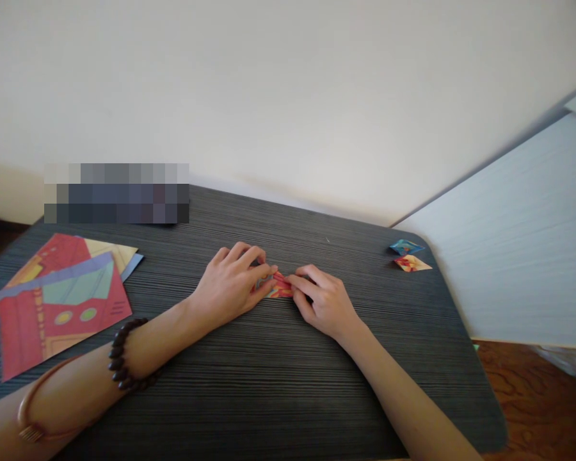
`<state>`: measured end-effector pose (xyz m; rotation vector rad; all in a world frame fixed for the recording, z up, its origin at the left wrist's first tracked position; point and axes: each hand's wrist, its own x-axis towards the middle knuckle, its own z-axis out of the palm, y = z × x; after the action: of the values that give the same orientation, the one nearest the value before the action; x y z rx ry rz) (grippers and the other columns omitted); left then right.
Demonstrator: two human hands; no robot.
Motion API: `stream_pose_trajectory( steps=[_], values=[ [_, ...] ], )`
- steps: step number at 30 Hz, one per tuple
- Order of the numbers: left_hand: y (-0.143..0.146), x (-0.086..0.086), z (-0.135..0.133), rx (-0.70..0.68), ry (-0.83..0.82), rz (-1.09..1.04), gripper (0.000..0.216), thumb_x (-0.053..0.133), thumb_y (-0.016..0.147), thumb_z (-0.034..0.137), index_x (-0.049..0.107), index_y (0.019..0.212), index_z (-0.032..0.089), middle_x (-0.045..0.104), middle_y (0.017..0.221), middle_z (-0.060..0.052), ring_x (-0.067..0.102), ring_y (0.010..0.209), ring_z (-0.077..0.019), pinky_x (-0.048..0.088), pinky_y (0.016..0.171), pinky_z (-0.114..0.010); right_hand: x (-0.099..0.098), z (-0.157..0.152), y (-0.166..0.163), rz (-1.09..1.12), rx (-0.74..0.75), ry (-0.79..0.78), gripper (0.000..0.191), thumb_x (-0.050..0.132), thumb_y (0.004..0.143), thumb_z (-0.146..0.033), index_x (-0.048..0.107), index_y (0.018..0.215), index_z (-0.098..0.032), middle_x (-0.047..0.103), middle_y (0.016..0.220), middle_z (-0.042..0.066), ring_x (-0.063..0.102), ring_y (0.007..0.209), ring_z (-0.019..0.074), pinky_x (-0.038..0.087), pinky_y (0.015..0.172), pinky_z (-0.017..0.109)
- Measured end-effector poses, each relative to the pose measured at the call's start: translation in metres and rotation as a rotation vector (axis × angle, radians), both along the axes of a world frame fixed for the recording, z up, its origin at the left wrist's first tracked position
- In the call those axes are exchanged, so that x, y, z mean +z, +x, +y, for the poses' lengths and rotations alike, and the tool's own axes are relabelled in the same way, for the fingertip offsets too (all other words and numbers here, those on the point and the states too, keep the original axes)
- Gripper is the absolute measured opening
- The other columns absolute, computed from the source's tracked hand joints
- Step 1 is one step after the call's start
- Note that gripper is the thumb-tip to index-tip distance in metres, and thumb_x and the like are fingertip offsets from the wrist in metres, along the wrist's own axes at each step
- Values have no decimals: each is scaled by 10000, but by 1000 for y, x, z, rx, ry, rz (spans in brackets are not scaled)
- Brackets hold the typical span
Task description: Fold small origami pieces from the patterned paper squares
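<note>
A small folded piece of patterned paper (281,286), red with some blue and yellow, lies on the dark table between my two hands. From its left side, the fingers of my left hand (235,280) close on the paper, thumb and fingertips over its edge. My right hand (324,299) pinches the right end with bent fingers. Much of the paper is hidden under the fingertips, so I cannot make out its full folded shape.
Several printed paper sheets (84,307) overlap at the table's left. Two small folded paper pieces, one blue (406,247) and one orange-red (413,263), rest near the right edge. A blurred-out dark object (118,198) sits at the back left. Behind the table (269,397) rises a wall.
</note>
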<state>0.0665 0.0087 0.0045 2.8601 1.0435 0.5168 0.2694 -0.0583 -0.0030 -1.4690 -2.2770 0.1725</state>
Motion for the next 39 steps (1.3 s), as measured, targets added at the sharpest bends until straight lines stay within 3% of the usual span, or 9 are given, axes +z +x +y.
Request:
stream_pose_trajectory(
  steps=[12,19,24,28,39],
  values=[
    [0,-1,0,-5,24,-7,241,505,889,360,670,1043,277,616,1007,-52,503,947,-241,408,764,-381,-1,-22,13,-62,12,73,243,424,893,-159,649,987,-161,644,921,66,587,742,139,485,684,277],
    [-1,-6,2,-42,-4,-51,226,506,889,349,657,1034,264,623,1030,-45,507,972,-235,410,792,-372,-1,-22,10,121,-59,32,268,436,897,-166,646,1063,-185,628,977,52,597,774,118,500,707,246],
    [0,-5,3,-15,-42,-86,250,541,867,368,613,1025,187,626,1016,-72,513,962,-231,422,814,-364,0,-6,1,-11,-78,9,297,437,907,-230,633,1130,-234,612,1030,35,609,745,108,487,657,235],
    [-1,-4,3,-28,-35,-59,229,504,892,379,633,986,215,621,973,-58,512,946,-223,418,799,-356,0,4,-3,-100,-67,-5,296,431,917,-260,623,1141,-265,611,1030,16,604,695,91,457,592,220],
    [-1,0,1,-38,81,55,214,473,908,371,647,903,247,622,956,-23,535,922,-228,406,712,-355,-1,0,-2,-181,2,82,276,399,936,-244,626,1077,-176,639,941,37,615,698,113,462,596,230]
  ],
)
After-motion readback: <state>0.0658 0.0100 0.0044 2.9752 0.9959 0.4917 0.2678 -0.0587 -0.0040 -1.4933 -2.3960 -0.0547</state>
